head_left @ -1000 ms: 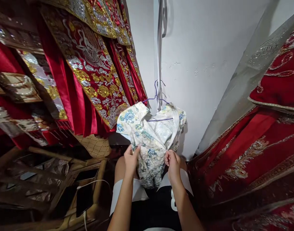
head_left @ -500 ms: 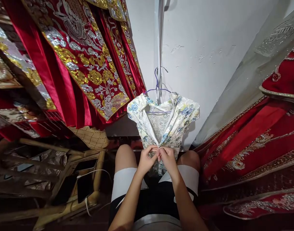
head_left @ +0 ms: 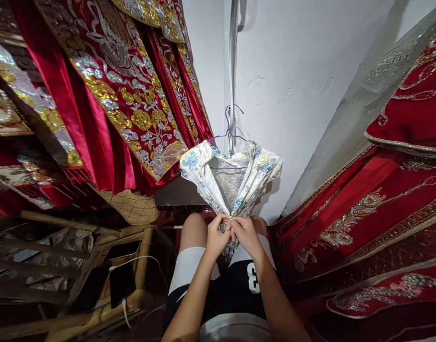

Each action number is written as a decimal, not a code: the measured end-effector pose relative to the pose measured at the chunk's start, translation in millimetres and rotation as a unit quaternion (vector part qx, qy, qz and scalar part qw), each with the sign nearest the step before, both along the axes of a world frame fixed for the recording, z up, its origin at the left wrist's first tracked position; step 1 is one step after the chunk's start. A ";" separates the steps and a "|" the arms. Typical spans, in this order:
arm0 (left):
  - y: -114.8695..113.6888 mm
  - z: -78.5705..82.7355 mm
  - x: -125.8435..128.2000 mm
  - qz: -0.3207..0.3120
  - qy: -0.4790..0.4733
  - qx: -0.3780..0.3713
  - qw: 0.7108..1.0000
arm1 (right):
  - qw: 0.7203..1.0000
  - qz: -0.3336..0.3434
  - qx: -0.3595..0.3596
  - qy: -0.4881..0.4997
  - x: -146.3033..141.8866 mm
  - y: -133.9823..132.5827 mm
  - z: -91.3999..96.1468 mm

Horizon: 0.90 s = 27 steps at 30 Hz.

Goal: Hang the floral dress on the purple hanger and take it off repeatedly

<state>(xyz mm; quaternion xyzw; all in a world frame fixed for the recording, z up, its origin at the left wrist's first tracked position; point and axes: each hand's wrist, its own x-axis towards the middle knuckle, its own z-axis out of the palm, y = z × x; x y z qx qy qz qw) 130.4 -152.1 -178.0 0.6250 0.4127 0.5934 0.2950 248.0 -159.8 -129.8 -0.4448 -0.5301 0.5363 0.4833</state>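
In front of my knees a white dress (head_left: 199,164) with blue and yellow flowers hangs on a purple wire hanger (head_left: 227,135). Its front is parted in a V from the collar down to my fingers. My left hand (head_left: 218,236) pinches the edge of the cloth at the bottom of that V. Close against it, my right hand (head_left: 242,232) is closed on the other edge at the same spot. The fingertips of both hands meet, and any small fastening between them is hidden. Below the hands, the lower part of the dress falls between my legs.
Red costumes with gold and silver embroidery (head_left: 132,104) hang at the left, and more red beaded garments (head_left: 346,228) at the right. A bamboo chair (head_left: 144,251) at the lower left holds dark phones (head_left: 122,285) with a white cable. Behind the dress stands a white wall (head_left: 282,57).
The view has shifted slightly, and my right knee has moved inward toward the left. Both hands keep their pinch on the dress at the bottom of the V.
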 end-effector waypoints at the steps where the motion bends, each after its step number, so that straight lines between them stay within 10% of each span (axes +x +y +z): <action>1: -1.1 0.4 -0.7 0.007 0.005 -0.005 1.000 | 1.000 0.007 -0.001 -0.005 -0.1 -0.8 -0.1; 12: -11.5 -4.1 2.6 0.063 -0.004 -0.044 0.997 | 0.997 0.060 -0.046 0.002 4.5 36.4 19.9; 22: -4.2 -24.0 25.9 0.024 0.035 -0.068 0.997 | 0.993 -0.047 0.022 0.111 1.9 142.2 153.6; 27: 21.3 7.9 13.2 -0.083 0.101 -0.053 0.990 | 0.990 -0.021 0.095 0.099 -1.9 138.9 162.3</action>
